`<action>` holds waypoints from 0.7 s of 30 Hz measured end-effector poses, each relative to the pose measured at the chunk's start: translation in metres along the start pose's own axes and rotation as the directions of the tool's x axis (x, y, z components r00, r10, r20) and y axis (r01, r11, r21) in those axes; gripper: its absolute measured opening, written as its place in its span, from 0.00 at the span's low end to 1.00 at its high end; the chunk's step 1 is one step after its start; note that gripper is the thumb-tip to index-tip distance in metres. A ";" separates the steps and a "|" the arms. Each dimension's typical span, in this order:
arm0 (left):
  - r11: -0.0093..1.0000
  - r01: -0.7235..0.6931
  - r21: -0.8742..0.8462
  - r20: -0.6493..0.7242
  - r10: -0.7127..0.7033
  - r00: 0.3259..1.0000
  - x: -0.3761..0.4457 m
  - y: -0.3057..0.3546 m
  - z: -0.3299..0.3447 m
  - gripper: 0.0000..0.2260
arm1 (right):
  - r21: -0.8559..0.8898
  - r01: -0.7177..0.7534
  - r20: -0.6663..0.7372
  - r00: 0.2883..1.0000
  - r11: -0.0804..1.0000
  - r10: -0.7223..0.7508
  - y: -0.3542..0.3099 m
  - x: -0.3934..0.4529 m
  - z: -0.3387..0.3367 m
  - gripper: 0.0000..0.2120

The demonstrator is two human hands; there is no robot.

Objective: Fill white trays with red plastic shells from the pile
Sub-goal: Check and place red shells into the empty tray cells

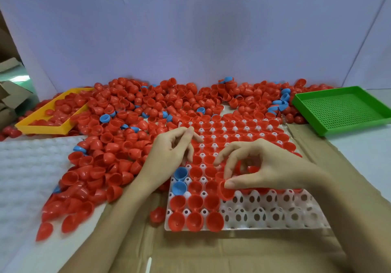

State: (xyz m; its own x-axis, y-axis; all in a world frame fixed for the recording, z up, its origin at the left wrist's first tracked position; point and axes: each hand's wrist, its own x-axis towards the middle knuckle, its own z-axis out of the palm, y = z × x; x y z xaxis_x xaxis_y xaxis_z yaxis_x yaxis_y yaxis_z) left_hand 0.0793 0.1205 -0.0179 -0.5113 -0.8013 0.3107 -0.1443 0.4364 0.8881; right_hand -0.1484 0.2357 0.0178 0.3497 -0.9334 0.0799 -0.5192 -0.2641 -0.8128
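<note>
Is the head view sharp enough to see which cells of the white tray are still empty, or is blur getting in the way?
Head view: the white tray is sharp and its empty near-right cells are plain; motion blur smears the red shells at lower left; wide-angle bending curves the edges; light is soft, no glare.

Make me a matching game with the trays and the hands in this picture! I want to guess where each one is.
Things:
1. yellow tray
2. green tray
3. white tray
4. right hand

Places or states:
A. far right, nothing in it
B. pinching a red shell
C. far left, red shells inside
D. in the middle, near rows part empty

Pairs: 1-C, 2-A, 3-D, 4-B
</note>
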 end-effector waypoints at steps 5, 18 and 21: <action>0.985 -0.070 0.158 -0.050 0.079 0.996 0.000 -0.008 0.000 0.13 | -0.079 -0.034 0.174 0.984 0.996 0.047 -0.002 -0.005 0.000 0.05; 0.884 -0.103 0.457 -0.053 0.143 0.988 0.007 -0.017 -0.002 0.07 | -0.037 0.020 -0.132 0.991 0.999 -0.024 0.011 0.005 0.008 0.08; 0.884 -0.066 0.463 -0.077 0.115 0.990 0.032 -0.013 -0.004 0.07 | -0.030 0.032 -0.194 0.980 0.999 -0.038 0.013 0.006 0.007 0.08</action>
State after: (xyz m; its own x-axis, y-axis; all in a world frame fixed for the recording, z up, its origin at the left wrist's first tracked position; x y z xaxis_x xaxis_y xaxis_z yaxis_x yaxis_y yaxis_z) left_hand 0.0675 0.0874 -0.0180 -0.4577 -0.7751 0.4356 -0.4860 0.6284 0.6074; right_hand -0.1479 0.2282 0.0040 0.2111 -0.9522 0.2208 -0.5311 -0.3014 -0.7919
